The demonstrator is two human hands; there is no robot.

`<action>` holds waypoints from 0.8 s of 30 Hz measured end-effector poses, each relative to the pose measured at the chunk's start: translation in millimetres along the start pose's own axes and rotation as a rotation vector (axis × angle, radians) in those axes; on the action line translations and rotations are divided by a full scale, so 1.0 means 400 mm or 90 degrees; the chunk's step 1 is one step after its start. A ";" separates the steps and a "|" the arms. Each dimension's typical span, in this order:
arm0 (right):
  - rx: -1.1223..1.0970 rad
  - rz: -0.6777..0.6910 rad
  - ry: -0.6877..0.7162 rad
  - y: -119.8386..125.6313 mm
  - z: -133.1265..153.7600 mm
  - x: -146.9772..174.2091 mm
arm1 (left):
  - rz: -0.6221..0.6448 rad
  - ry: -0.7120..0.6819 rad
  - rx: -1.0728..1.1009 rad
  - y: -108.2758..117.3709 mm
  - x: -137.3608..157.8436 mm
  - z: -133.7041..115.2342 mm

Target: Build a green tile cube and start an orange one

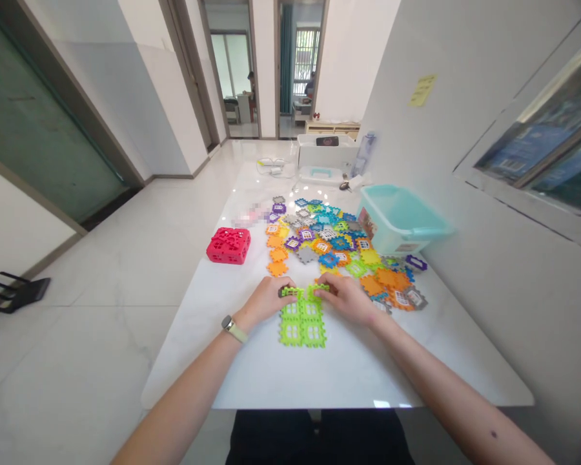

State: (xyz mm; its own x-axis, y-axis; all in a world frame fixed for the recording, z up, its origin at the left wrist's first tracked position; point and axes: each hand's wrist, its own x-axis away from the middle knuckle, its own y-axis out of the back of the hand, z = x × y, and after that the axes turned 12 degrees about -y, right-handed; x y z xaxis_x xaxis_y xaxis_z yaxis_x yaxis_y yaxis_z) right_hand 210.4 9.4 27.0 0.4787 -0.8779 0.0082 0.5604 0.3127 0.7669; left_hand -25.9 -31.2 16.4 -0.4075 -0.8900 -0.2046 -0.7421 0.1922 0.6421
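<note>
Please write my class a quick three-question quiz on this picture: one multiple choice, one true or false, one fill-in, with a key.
1. What colour are the window tiles that the left hand and right hand hold? A) orange B) purple C) lime green
2. True or false: the watch is on the person's left wrist.
3. Fill in: as pictured, the teal bin stands to the ____ of the red openwork box.

Key: 1. C; 2. true; 3. right

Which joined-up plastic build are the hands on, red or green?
The green panel with four windowed squares: the left hand and right hand grip pieces at its far edge. The red block stands apart to the left, untouched.
</note>
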 end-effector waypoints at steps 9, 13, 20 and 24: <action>-0.028 0.019 -0.006 -0.029 -0.003 0.023 | 0.020 -0.013 -0.004 -0.006 0.003 -0.004; -0.058 0.032 -0.020 -0.030 0.002 0.027 | 0.029 -0.015 -0.020 -0.010 0.004 -0.005; -0.057 0.015 -0.027 -0.037 0.011 0.031 | 0.025 -0.051 -0.011 -0.018 0.005 -0.004; -0.063 0.036 -0.014 -0.033 0.013 0.030 | 0.023 -0.055 -0.033 -0.023 0.005 -0.001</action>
State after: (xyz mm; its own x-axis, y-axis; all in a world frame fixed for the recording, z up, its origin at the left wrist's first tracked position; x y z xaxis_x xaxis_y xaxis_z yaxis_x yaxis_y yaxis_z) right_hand 205.3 -7.2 20.3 0.4968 -0.8655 0.0643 0.5972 0.3947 0.6982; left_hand -19.7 -35.0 10.2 -0.4794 -0.8435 -0.2422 -0.6982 0.1994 0.6876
